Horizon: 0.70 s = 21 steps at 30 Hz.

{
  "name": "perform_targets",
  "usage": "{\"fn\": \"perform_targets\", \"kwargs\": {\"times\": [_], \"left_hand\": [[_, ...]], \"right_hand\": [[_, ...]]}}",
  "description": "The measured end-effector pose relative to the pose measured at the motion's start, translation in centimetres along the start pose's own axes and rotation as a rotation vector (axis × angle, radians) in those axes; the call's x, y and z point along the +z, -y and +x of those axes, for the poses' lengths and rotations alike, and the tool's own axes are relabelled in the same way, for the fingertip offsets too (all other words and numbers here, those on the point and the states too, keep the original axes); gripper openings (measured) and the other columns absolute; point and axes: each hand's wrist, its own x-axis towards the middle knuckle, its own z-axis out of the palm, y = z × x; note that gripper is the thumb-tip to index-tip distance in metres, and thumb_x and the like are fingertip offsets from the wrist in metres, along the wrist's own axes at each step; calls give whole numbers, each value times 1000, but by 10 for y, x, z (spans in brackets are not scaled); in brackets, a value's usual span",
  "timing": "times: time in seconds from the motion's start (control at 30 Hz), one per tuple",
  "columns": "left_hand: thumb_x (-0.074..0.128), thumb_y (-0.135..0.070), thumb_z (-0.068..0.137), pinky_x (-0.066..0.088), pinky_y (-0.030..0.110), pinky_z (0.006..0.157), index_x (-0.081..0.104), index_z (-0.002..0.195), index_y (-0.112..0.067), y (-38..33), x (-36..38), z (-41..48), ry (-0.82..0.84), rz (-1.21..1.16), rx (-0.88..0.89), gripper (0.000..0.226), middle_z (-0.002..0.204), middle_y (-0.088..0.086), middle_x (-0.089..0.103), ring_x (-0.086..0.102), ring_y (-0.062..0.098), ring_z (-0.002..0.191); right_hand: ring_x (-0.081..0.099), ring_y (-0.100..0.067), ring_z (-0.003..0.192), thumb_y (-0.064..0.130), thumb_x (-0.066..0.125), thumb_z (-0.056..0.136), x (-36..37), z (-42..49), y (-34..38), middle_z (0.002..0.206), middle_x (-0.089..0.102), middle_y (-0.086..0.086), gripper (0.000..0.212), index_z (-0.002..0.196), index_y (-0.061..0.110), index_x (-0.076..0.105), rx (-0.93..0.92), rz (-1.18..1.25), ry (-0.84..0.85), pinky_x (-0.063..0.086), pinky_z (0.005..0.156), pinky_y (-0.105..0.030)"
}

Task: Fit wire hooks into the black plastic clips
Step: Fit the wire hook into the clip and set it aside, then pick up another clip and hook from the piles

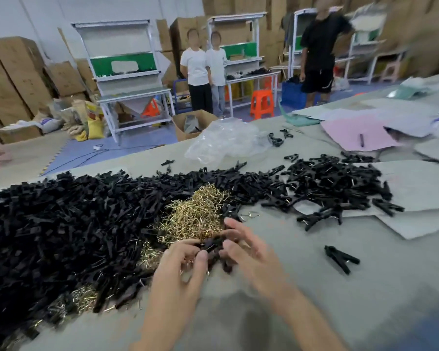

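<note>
Black clips (61, 224) are heaped across the table's left, wire hooks (195, 216) are piled at their 3 o'clock edge, and bare table (314, 295) is left open toward 4 o'clock. At the hooks' 6 o'clock, one clip (211, 245) is pinched between the curled left hand (185, 259) and the looser-fingered right hand (246, 252). Its long axis is lost to blur.

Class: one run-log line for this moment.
left hand pinches black plastic clip; right hand blurred, at clip; gold wire hook heap beyond

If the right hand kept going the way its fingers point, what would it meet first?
Probably the black clip that the left hand grips, close before the blurred right hand; beyond it, the pile of brass wire hooks.
</note>
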Motion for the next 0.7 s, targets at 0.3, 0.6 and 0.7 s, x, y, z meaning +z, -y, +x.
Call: {"fn": "perform_targets", "kwargs": {"times": [0.3,0.6,0.7], "left_hand": [[49,-47,101,32,21,101,45,146,-14,-124,154,135,391,-194,-127,56,146,4,50,47,9,128],[50,-34,100,31,22,108,51,136,-27,-25,52,33,142,180,81,36,134,-16,44,37,1,128],[60,-22,96,40,42,107,61,130,-17,29,-21,-6,-63,459,6,34,135,-1,53,45,19,128]], "right_hand": [[67,-23,78,12,50,101,-97,-8,70,92,75,-2,24,110,24,69,-87,265,-590,51,73,-35],[63,-14,66,8,49,102,-56,-19,52,81,71,1,21,108,17,67,-16,128,-382,50,64,-26],[62,-12,70,13,53,101,-6,-19,33,82,69,4,20,105,26,68,8,29,-190,49,66,-23]]}}
